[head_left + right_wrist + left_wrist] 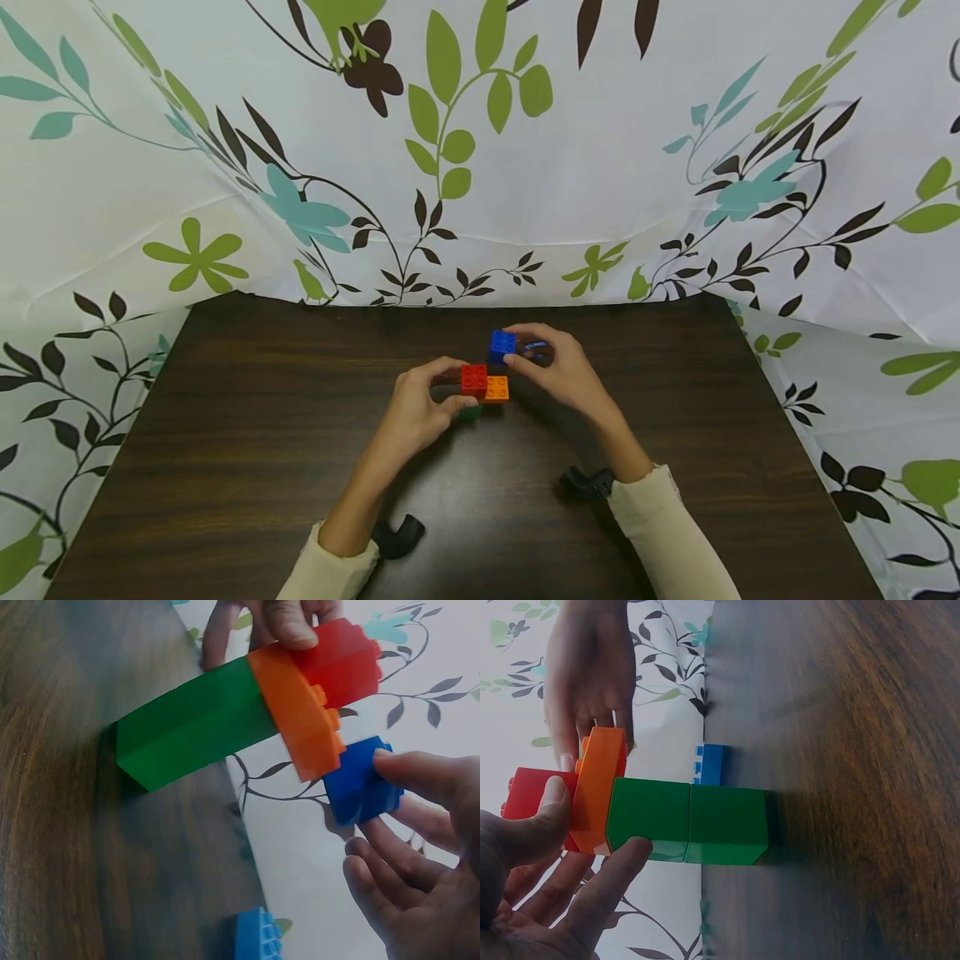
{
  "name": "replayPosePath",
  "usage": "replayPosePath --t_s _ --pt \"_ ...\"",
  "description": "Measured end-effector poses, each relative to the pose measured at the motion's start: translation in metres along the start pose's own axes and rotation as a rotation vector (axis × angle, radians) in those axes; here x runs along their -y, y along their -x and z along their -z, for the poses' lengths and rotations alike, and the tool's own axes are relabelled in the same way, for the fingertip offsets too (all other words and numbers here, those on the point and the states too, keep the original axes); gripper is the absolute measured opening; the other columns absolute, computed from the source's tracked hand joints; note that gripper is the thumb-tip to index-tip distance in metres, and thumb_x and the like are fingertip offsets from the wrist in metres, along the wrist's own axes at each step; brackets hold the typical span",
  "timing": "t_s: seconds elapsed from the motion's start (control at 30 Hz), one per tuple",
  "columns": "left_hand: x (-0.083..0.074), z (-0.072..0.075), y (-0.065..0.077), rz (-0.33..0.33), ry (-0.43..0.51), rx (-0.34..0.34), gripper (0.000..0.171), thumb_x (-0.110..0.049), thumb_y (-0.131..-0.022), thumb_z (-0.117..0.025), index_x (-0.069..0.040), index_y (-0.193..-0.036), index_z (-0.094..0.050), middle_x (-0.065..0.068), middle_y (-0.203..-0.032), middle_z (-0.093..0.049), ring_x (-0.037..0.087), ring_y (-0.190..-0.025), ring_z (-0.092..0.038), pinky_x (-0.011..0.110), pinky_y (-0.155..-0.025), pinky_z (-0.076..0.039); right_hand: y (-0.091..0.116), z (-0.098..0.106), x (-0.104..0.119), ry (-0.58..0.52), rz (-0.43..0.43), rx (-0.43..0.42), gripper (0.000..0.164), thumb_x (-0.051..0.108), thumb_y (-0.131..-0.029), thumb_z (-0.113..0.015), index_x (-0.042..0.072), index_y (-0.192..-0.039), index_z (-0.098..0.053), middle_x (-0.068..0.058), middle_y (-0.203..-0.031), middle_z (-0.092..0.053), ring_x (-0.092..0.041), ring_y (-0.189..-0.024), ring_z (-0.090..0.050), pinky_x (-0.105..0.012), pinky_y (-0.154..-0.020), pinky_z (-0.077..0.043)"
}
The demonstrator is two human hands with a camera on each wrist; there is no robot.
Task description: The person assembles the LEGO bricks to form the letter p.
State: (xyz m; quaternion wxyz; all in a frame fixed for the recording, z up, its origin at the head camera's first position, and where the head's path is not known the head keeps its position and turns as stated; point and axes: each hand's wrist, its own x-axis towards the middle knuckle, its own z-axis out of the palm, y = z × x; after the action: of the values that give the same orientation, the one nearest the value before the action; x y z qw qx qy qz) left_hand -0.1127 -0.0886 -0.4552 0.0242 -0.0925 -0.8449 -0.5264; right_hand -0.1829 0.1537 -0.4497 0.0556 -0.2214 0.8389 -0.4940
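Observation:
A stack stands on the table: two green bricks (652, 817) at the bottom, an orange brick (300, 716) lying across them and jutting to the right, and a red brick (474, 379) on the orange one's left part. My left hand (425, 407) grips the stack, thumb on the red brick and a fingertip touching the upper green brick. In my right hand (558, 367) a blue brick (360, 782) is pinched between thumb and fingers, studs up, close to the orange brick's jutting end. Whether those two touch, I cannot tell.
A lighter blue brick (255, 935) lies on the dark wooden table (262, 433) behind the stack, partly hidden by my right hand in the head view. A leaf-patterned cloth (585, 167) borders the table. Black wrist devices (399, 537) sit by both cuffs.

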Motion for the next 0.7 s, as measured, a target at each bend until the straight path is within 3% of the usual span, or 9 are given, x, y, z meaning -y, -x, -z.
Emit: replayPosePath --t_s 0.53,0.7 --pt "0.002 -0.001 0.001 -0.021 -0.007 -0.015 0.039 -0.005 -0.083 -0.091 -0.002 -0.119 -0.076 0.017 -0.113 -0.081 0.036 -0.110 -0.077 0.056 -0.101 -0.060 0.020 0.010 0.014 0.040 0.036 0.031 0.041 0.009 -0.098 -0.079 0.005 -0.137 -0.069 -0.019 -0.136 -0.070 -0.039 -0.117 -0.068 -0.055 -0.101 -0.060" --pt "0.002 -0.001 0.002 -0.022 -0.009 -0.019 0.039 -0.004 -0.082 -0.091 -0.002 -0.118 -0.076 0.017 -0.113 -0.081 0.036 -0.110 -0.077 0.056 -0.101 -0.060 0.023 0.011 0.018 0.026 0.047 0.040 0.040 0.009 -0.099 -0.078 0.005 -0.137 -0.069 -0.018 -0.135 -0.071 -0.041 -0.116 -0.068 -0.058 -0.103 -0.059"
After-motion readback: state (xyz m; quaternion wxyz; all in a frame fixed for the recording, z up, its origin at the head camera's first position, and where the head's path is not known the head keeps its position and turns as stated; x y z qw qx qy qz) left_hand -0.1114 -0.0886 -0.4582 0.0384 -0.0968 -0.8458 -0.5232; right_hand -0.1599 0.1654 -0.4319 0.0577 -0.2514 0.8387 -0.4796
